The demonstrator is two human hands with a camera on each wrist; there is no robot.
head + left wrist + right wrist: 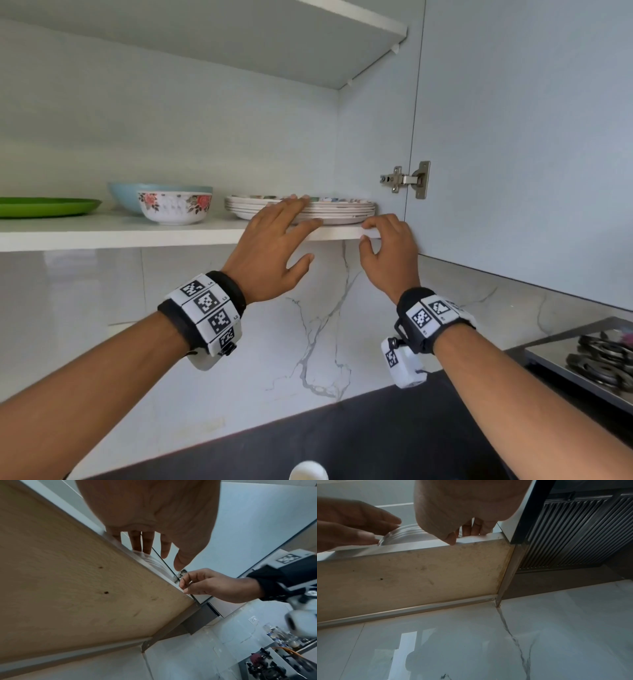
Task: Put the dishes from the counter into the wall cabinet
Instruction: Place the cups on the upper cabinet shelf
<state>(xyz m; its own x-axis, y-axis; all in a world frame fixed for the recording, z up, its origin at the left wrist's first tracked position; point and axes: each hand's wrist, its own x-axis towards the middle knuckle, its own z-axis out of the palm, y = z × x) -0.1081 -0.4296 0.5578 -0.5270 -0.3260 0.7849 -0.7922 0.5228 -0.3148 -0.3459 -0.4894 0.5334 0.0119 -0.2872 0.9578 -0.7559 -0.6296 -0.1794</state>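
The left hand [270, 253] reaches up with straight, spread fingers [294, 202] lying against the stack of white patterned plates [342, 210], which sits at the right end of the white cabinet shelf [137, 233]. The right hand [387, 253] is raised beside it, fingers [371, 224] loosely curled over the shelf's front edge, holding nothing.

No legible text; only square black-and-white codes on wrist bands [205, 305]
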